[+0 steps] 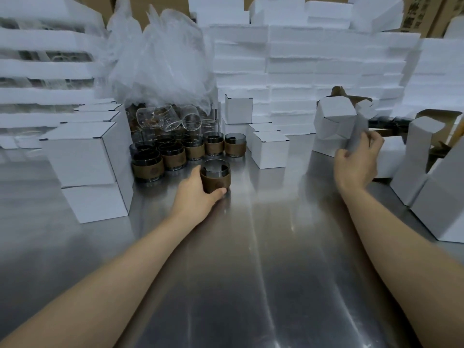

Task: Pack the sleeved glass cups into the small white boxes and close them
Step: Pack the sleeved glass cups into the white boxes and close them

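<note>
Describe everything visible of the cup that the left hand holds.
The cup is a round tumbler of dark, smoky glass with a brown, leather-like sleeve around its body; the rim above is bare. It is upright, mouth open, apparently empty. The left hand grips it round the sleeve, thumb near the base. It is low over the steel table, in front of the other sleeved cups; whether it touches the table I cannot tell.

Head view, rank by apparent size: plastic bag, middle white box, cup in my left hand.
1. plastic bag
2. middle white box
3. cup in left hand
Box and cup look close; cup nearer, so unsure.
</note>
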`<action>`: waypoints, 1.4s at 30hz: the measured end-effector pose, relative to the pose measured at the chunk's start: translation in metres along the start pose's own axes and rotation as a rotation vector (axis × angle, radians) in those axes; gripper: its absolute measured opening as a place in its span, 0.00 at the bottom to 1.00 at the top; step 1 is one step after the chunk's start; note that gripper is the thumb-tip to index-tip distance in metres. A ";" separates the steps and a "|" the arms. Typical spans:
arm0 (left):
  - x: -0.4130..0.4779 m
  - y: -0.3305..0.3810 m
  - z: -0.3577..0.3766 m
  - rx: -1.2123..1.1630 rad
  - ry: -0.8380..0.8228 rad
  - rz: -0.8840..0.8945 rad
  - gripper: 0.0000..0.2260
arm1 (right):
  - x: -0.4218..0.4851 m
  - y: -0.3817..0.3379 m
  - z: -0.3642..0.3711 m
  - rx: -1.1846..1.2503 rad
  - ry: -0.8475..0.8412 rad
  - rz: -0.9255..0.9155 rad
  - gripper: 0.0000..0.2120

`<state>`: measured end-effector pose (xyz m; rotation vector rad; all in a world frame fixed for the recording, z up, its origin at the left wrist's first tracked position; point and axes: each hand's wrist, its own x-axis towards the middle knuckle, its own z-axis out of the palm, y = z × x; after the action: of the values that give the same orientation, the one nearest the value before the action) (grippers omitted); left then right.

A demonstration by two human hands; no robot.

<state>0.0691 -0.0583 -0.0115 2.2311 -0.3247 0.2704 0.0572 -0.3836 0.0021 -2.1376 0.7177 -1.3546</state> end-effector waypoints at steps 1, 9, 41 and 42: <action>0.000 0.000 -0.001 -0.012 0.013 -0.008 0.28 | -0.004 -0.005 0.000 0.029 0.037 -0.009 0.20; -0.001 0.002 -0.008 -0.010 0.118 -0.099 0.33 | -0.058 -0.086 -0.011 0.559 0.216 0.050 0.06; -0.008 0.007 -0.009 -0.378 0.432 0.194 0.09 | -0.145 -0.152 -0.009 0.782 -0.574 -0.197 0.34; -0.009 0.007 -0.008 -0.388 0.445 0.208 0.09 | -0.144 -0.151 -0.009 0.820 -0.548 -0.143 0.29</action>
<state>0.0579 -0.0548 -0.0038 1.7002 -0.3328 0.7366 0.0208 -0.1781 0.0118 -1.7401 -0.1988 -0.8276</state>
